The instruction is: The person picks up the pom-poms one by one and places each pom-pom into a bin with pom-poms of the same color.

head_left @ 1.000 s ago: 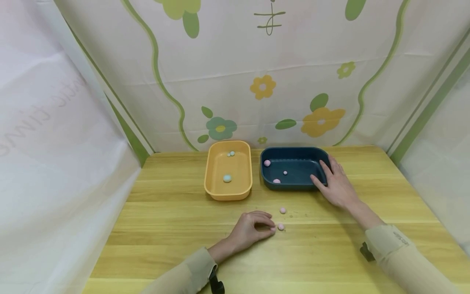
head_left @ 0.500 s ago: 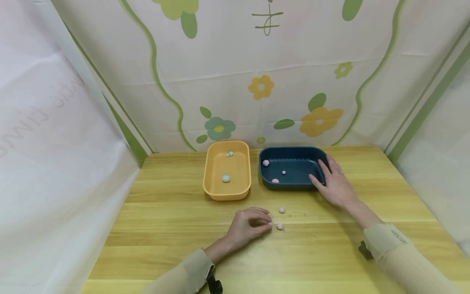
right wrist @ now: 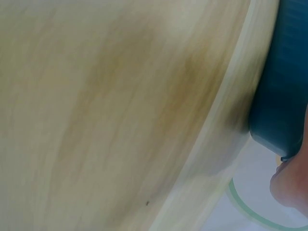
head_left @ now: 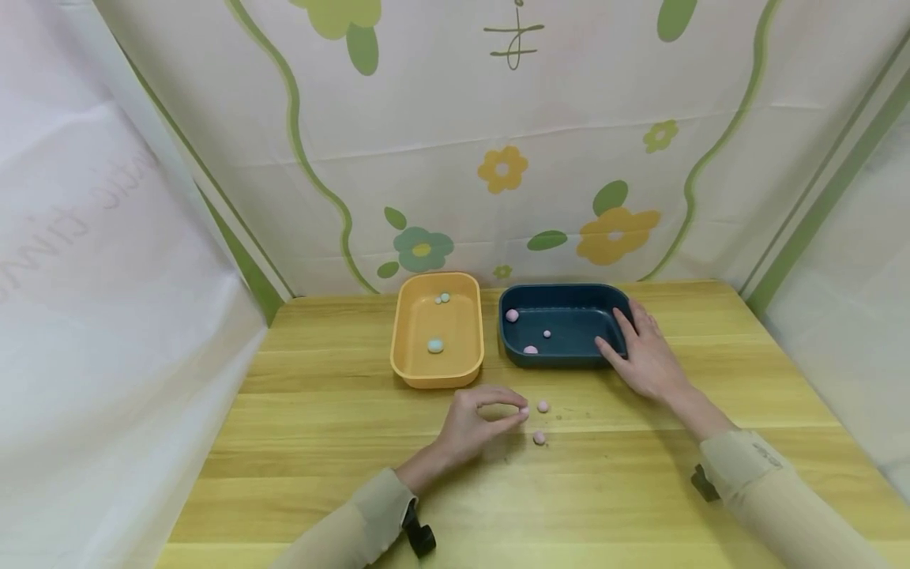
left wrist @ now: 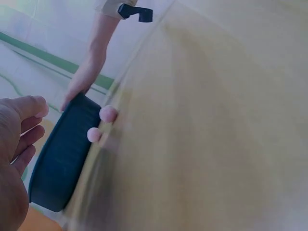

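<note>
A small pink ball point(head_left: 524, 412) is pinched between the thumb and index finger of my left hand point(head_left: 465, 427), just above the table. In the left wrist view, the fingertips of my left hand point(left wrist: 24, 127) partly hide that ball. Two more pink balls, a farther one point(head_left: 543, 406) and a nearer one point(head_left: 539, 437), lie on the wood beside it. My right hand point(head_left: 648, 359) holds the right end of a dark blue tray point(head_left: 562, 362), with finger and thumb over its rim. Several pink balls sit inside this tray.
To the left of the blue tray stands a yellow tray point(head_left: 400, 348) with a larger pale green ball point(head_left: 435, 345) and two tiny ones at its far end. Both stand near the back edge of the wooden table point(head_left: 320, 427), before a flower-printed curtain point(head_left: 426, 118).
My left hand has lifted off the table with the pink ball and moved slightly toward the trays. The right hand stays at the blue tray. The whole view has shifted a little.
</note>
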Demonstrator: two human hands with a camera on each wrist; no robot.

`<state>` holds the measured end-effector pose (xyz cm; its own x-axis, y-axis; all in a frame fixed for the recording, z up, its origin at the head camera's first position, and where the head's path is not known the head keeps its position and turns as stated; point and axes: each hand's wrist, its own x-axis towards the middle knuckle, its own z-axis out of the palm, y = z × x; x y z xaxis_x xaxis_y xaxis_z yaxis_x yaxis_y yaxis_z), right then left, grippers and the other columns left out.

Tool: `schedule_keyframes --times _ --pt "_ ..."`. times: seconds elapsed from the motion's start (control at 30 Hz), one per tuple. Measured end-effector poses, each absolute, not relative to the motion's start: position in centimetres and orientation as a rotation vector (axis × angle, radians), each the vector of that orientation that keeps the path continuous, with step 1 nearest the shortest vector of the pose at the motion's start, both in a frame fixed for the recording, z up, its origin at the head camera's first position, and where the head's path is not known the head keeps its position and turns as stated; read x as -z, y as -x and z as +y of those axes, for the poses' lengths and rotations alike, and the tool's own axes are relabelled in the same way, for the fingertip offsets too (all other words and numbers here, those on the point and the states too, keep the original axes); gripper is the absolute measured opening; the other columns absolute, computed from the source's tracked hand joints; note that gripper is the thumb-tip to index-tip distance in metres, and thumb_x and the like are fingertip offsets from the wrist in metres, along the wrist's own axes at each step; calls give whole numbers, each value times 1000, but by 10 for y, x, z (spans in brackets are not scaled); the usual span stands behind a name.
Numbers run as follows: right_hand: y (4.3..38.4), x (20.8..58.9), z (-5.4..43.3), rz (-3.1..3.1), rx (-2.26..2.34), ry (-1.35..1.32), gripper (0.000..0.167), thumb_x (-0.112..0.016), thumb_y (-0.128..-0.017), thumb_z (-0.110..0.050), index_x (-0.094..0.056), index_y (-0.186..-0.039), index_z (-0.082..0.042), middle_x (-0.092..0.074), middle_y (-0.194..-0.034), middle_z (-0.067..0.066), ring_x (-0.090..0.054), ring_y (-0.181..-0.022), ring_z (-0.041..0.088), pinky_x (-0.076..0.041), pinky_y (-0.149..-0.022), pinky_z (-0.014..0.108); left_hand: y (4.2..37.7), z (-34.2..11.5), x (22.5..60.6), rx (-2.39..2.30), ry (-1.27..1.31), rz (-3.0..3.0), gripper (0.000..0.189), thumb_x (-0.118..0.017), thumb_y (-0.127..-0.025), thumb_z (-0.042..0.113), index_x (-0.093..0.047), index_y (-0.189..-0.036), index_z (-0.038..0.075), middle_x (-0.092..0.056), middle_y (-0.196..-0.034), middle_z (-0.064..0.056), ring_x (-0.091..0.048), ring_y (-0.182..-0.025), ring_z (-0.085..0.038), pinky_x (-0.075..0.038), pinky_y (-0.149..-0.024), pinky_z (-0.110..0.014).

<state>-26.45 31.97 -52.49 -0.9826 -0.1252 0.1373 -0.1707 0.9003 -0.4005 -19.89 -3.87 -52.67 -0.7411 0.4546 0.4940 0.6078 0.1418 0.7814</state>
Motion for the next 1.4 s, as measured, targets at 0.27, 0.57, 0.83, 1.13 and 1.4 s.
schedule_keyframes --times 0.27,0.57,0.83,1.13,1.4 --pt "263 523 319 -2959 -656 -231 91 -49 -113 -60 -22 -173 3 -3 -182 33 -8 -167 59 -12 -136 73 212 -32 513 1607 1092 -2153 11 -87 -95 7 -86 -105 7 -87 -104 -8 -82 -101 -20 -66 -95 -29" --pt "262 523 318 -2953 -653 -232 91 -50 -113 -59 -22 -173 3 -4 -182 34 -9 -167 60 -13 -135 73 230 -23 501 1583 1099 -2074 12 -87 -94 4 -86 -106 5 -86 -106 -10 -82 -106 -23 -66 -99 -30" --pt "261 523 318 -2946 -654 -239 91 -50 -113 -59 -23 -173 4 -5 -181 35 -9 -167 60 -13 -136 73 249 -11 493 1556 1062 -2051 11 -86 -95 5 -86 -106 5 -86 -108 -11 -81 -107 -22 -65 -100 -29" --pt "260 523 318 -2929 -661 -244 89 -52 -113 -57 -25 -172 4 -6 -181 35 -11 -166 60 -14 -136 72 268 4 488 1575 994 -2089 14 -86 -95 7 -86 -109 5 -85 -109 -12 -80 -111 -24 -64 -107 -35" --pt "261 522 318 -2936 -661 -241 90 -50 -113 -58 -23 -173 3 -5 -182 34 -10 -167 59 -14 -136 72 284 12 484 1510 924 -2175 16 -85 -98 11 -86 -112 6 -85 -113 -10 -79 -113 -24 -60 -111 -31"
